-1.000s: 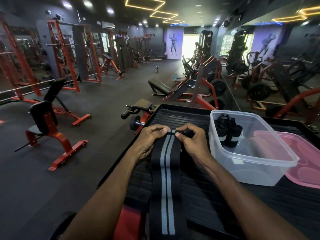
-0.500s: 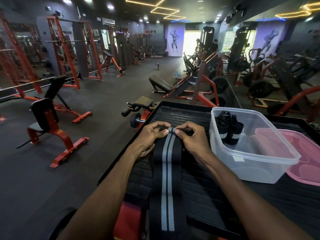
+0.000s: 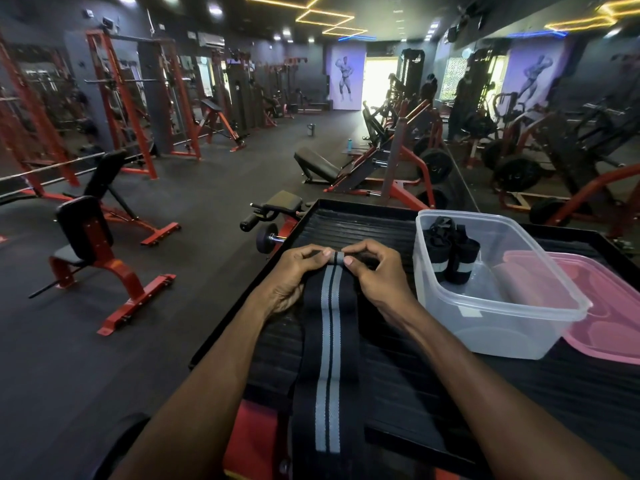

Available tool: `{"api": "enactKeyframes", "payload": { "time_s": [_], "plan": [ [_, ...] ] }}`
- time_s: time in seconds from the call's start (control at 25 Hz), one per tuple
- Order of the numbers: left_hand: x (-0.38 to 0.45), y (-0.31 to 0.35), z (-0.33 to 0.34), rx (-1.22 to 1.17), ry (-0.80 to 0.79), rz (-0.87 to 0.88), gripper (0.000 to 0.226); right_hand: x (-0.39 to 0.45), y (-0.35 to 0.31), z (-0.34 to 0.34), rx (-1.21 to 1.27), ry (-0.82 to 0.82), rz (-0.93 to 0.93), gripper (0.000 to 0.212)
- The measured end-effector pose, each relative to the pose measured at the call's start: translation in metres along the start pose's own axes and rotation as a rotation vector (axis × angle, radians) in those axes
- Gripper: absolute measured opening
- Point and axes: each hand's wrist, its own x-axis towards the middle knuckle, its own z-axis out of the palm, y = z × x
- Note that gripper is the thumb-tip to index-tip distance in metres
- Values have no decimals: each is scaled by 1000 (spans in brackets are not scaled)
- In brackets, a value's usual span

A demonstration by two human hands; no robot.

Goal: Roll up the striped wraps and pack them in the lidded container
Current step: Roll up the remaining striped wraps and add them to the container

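Gym platform (image 3: 398, 223): both hands (image 3: 294, 271) (image 3: 377, 271) pinch black grey-striped wrap's (image 3: 330, 341) far end.

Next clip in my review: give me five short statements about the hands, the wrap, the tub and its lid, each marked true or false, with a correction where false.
1. Both hands, left hand and right hand, pinch the far end of the striped wrap. True.
2. The clear container is empty. False: rolled wraps already stand inside it.
3. The pink lid is off the container, lying on its right. True.
4. The wrap on the black ribbed platform is fully rolled up. False: only its far end is being turned over; most of it lies flat, running toward the person.
5. The wrap carries red stripes. False: its stripes are grey on black.
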Motion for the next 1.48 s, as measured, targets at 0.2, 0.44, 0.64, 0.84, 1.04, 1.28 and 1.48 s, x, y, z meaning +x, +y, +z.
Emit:
{"api": "enactKeyframes", "payload": {
  "time_s": [0.2,0.44,0.64,0.84,1.04,1.28,1.48],
  "plan": [
    [0,0,-3,192,69,69,12,-3,-1,2,79,-66,140,4],
    [-1,1,0,63,3,25,29,-2,-1,1,37,-57,10,14],
    [0,0,-3,118,51,50,18,-1,2,1,65,-56,58,4],
    [0,-3,-2,212,14,120,22,2,4,-1,-9,-16,20,7],
    [0,0,0,257,77,94,14,0,6,0,-2,-37,34,11],
    [-1,-1,-1,238,24,109,23,1,4,-2,-62,-50,8,8],
    [-1,0,0,272,71,63,19,-1,4,-1,-33,-27,-38,20]
  ]
}}
